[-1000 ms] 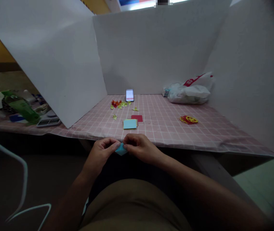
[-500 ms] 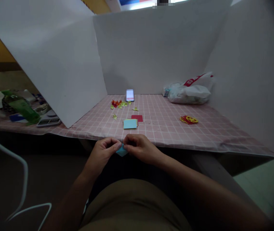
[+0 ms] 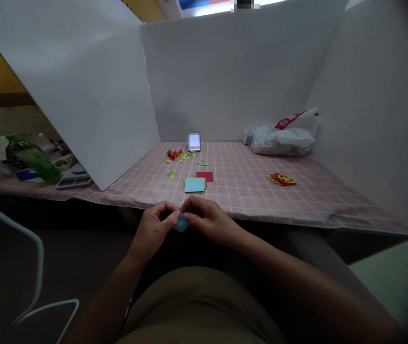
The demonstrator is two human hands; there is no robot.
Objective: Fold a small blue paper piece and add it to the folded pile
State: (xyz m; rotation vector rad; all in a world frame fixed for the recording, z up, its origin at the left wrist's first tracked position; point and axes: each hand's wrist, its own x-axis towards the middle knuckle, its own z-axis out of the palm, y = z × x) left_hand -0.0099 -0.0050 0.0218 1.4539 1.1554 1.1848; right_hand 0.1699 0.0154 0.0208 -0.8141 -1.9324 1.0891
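Note:
A small piece of folded light-blue paper (image 3: pixel 181 224) is pinched between both hands, just off the table's front edge. My left hand (image 3: pixel 157 224) is closed on its left side, thumb and forefinger pressed together. From the right, my right hand (image 3: pixel 207 220) pinches its upper corner, fingertips nearly touching those of the left. The fingers cover the paper's top part, so its full shape is hidden. Beyond the hands lies a stack of coloured paper squares (image 3: pixel 194 185) with light blue on top, and a red sheet (image 3: pixel 205 176) sits right behind it.
Several small yellow-green folded papers (image 3: pixel 185 156) and a red-orange cluster (image 3: pixel 174 154) lie near an upright phone (image 3: pixel 194 142). Yellow and red cut-outs (image 3: pixel 281 179) and a plastic bag (image 3: pixel 284 138) are to the right. White boards enclose the checked table (image 3: pixel 239 191); a scale (image 3: pixel 74 180) stands left.
My right fingers have shifted slightly at the paper's upper corner, and less of the blue paper shows. Both hands keep their hold; the view has moved a little.

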